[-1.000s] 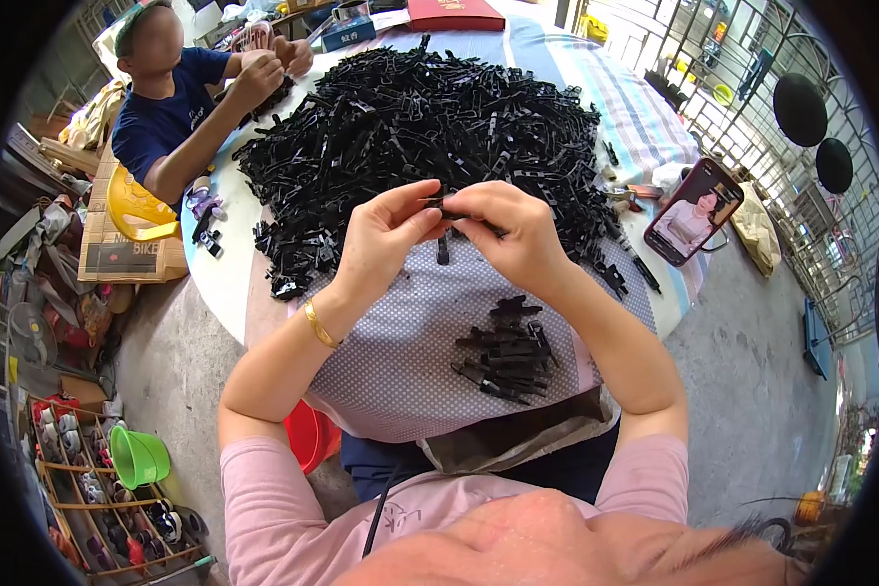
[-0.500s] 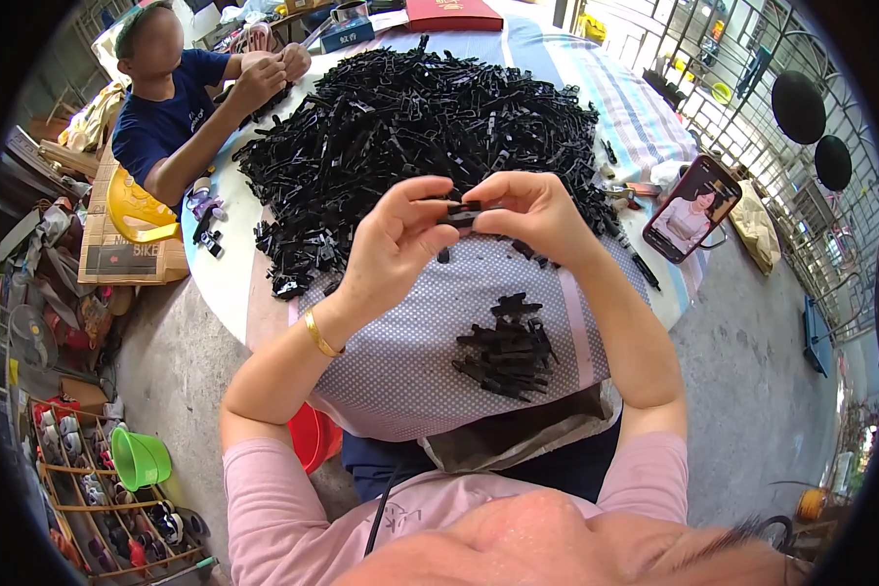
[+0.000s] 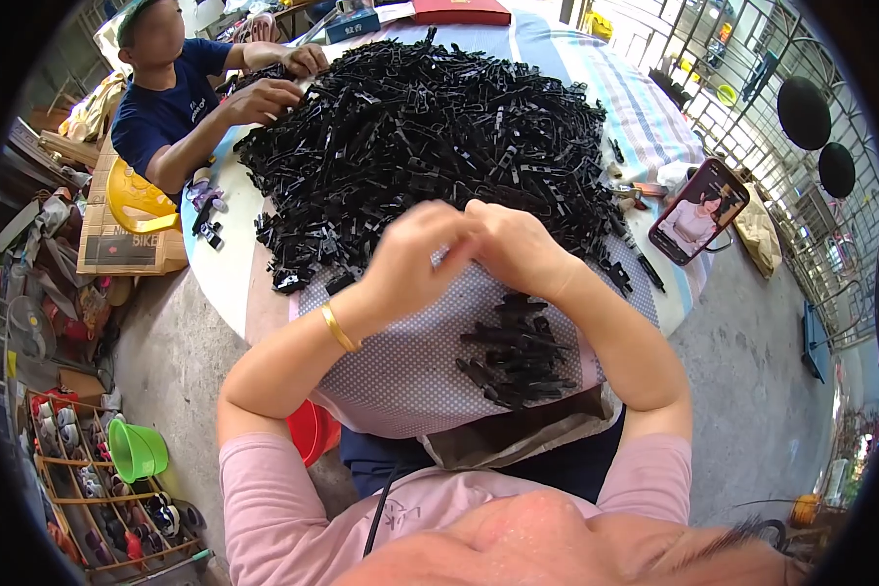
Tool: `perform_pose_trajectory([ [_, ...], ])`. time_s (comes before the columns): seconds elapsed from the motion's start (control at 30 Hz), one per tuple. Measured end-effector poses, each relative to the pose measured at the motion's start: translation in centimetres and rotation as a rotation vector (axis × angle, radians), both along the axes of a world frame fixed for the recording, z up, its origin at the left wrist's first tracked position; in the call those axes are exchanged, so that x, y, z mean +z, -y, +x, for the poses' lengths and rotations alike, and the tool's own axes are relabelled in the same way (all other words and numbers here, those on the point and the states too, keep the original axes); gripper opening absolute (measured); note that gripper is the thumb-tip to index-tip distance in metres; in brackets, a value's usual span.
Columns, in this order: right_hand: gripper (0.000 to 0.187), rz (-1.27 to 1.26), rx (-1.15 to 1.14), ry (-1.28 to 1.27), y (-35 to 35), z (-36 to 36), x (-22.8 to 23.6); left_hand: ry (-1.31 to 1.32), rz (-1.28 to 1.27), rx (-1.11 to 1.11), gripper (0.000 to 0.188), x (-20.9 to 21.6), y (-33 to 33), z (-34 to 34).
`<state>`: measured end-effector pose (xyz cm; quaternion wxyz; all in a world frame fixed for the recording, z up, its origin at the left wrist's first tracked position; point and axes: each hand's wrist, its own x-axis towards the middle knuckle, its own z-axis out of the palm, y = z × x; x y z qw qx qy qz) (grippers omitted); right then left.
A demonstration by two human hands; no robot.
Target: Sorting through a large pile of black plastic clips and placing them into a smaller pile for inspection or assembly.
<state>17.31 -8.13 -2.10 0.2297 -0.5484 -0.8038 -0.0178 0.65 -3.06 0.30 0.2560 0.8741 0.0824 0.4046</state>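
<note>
My left hand [image 3: 422,252] and my right hand [image 3: 525,246] meet at the fingertips in front of a big pile of small black clips [image 3: 430,146]. The left one is smeared by motion, with a gap between thumb and fingers. My right fingers are curled and closed; whatever they hold is hidden behind the hand. Below my right wrist, on a dotted cloth [image 3: 391,376], lies a smaller heap of black clips [image 3: 520,356].
Across the round table on the left, a person [image 3: 171,107] has both hands at the pile's edge. A phone [image 3: 698,210] stands at the right. A blue box [image 3: 352,26] and red box [image 3: 462,12] sit behind. A green bucket [image 3: 138,450] is on the floor.
My hands have turned and lowered slightly; the black clip seen between them before is now hidden. The other person's hands have come down from chest height to the pile.
</note>
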Motion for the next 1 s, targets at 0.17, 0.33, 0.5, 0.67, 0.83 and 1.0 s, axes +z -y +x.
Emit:
perform_pose_trajectory([
  [0.17, 0.017, 0.064, 0.135, 0.03, 0.7, -0.3, 1.6, -0.355, 0.257, 0.433, 0.017, -1.0, -3.8, -1.1],
  [0.33, 0.016, 0.152, 0.047, -0.086, 0.9, -0.1, 2.8, -0.427, 0.315, 0.468, 0.017, -0.8, -3.5, -0.5],
  [0.5, 0.018, 0.295, 0.161, -0.176, 0.6, 0.0, 2.8, -0.199, -0.351, 0.295, 0.014, 0.1, -3.2, -0.5],
  [0.67, 0.018, 0.338, 0.158, -0.249, 0.6, -0.3, 2.8, -0.048, -1.138, 0.01, 0.019, 0.1, -3.8, -1.0],
  [0.83, 0.019, 0.349, 0.108, -0.275, 0.4, -0.3, 2.7, -0.074, -1.182, -0.039, 0.021, -0.9, -4.8, -1.4],
  [1.0, 0.02, 0.293, 0.078, -0.32, 0.6, 0.1, 2.7, -0.107, -0.884, -0.025, 0.023, 0.8, -2.6, -0.9],
])
